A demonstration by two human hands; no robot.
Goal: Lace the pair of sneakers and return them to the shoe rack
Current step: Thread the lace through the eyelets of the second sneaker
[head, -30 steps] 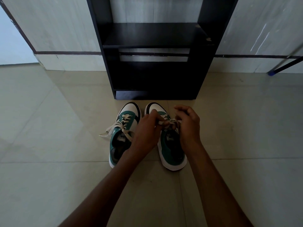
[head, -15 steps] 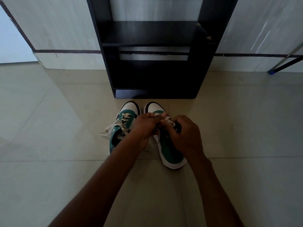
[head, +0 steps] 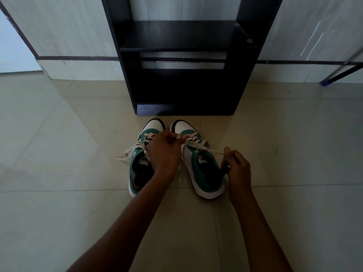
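Note:
Two green-and-white sneakers stand side by side on the floor tiles, toes toward the black shoe rack. My left hand hovers between them and pinches one end of the white lace of the right sneaker near its toe. My right hand pinches the other end beside the shoe's heel, so the lace runs taut across the tongue. The left sneaker has loose lace ends trailing off to its left; my left wrist hides part of it.
The rack stands against a pale wall, its lower shelves dark and bare. A thin dark pole with a blue tip leans at the far right. Glossy beige floor tiles spread all around.
My right hand has pulled back and rightward from the shoe's middle, drawing the lace out tight. My left hand has stayed near the toe, holding the other end.

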